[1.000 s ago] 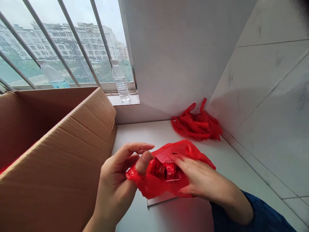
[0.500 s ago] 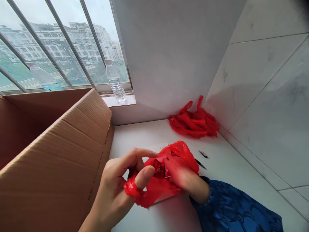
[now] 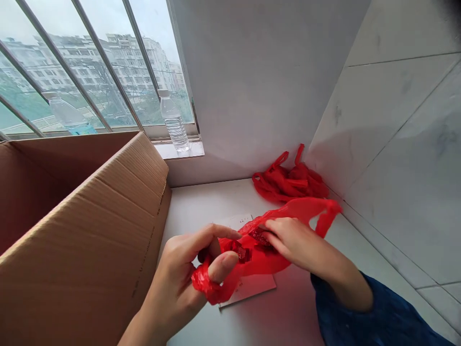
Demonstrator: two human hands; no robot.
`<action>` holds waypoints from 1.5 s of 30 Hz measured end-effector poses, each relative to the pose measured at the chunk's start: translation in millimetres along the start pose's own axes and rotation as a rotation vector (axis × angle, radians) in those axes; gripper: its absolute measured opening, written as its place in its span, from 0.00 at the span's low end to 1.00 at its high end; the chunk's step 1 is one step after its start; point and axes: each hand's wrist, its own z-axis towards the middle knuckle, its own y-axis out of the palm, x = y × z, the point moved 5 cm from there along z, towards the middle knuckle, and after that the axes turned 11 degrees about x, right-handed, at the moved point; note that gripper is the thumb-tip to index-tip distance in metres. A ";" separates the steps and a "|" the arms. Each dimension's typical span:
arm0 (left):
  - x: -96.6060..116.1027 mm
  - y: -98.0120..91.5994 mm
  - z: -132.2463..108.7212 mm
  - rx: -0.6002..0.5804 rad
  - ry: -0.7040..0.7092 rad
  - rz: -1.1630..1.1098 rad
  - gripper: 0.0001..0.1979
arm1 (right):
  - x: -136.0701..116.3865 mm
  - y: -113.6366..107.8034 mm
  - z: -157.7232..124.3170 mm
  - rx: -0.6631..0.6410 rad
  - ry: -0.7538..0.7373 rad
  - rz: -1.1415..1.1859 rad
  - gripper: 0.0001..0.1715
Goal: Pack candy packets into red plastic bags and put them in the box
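A thin red plastic bag [image 3: 266, 265] hangs stretched between my hands, over the white table. My left hand [image 3: 187, 269] is closed on one gathered side of it, with a loop of the plastic round its thumb. Beside the thumb, inside the bag, lies a shiny red wrapped piece [image 3: 242, 252]. At the bag's mouth my right hand [image 3: 293, 240] has its fingers closed on a small dark red patterned packet [image 3: 260, 237], partly hidden by the plastic. The bag's other handle [image 3: 329, 215] sticks out to the right, behind that wrist.
Under the bag lies a white notepad or booklet [image 3: 254, 287] with writing on it. More red plastic bags [image 3: 288, 181] are heaped in the back corner. A large open cardboard box [image 3: 90, 240] stands at left. A clear bottle [image 3: 175, 122] stands on the windowsill.
My right hand has come up and to the right out of the bag, with the dark red packet at its fingers. The bag's right side has stretched out. The pens are now hidden.
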 end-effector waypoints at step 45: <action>-55.8 28.2 12.4 0.007 -0.275 0.035 0.19 | -8.1 4.2 22.5 0.100 0.080 0.945 0.15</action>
